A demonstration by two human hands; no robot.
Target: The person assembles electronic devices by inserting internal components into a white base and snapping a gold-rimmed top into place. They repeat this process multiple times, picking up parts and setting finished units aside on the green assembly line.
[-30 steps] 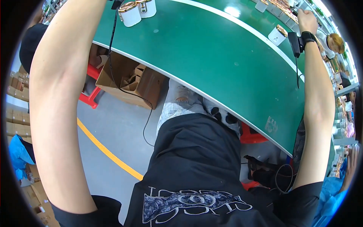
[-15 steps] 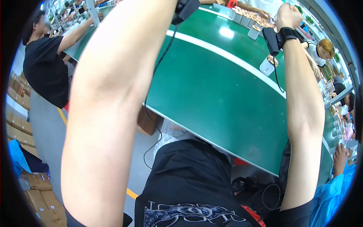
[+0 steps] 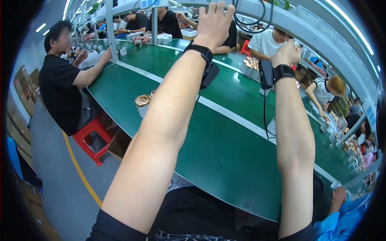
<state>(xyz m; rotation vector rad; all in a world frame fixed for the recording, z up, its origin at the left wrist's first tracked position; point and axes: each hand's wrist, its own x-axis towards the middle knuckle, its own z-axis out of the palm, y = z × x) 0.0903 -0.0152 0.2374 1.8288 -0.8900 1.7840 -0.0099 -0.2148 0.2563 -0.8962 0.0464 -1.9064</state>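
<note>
Two hands are up in the head view by the overhead rail point(image 3: 307, 33): left hand point(image 3: 214, 27), fingers spread, contact unclear; right hand point(image 3: 286, 54), fingers curled closed, any hold hidden. Best keep the right wrist's cord point(image 3: 265, 114) off the jars point(image 3: 142, 101). White-striped green bench point(image 3: 229, 160); left, a seated co-worker point(image 3: 58, 88), red stool point(image 3: 93, 136), grey floor point(image 3: 56, 160).

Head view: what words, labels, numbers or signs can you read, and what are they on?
Black shirt: stylised lettering, cut off by the lower edge; no whole word readable.
Blue-and-white label on the metal frame: too small to read.
No other text reads clearly.
</note>
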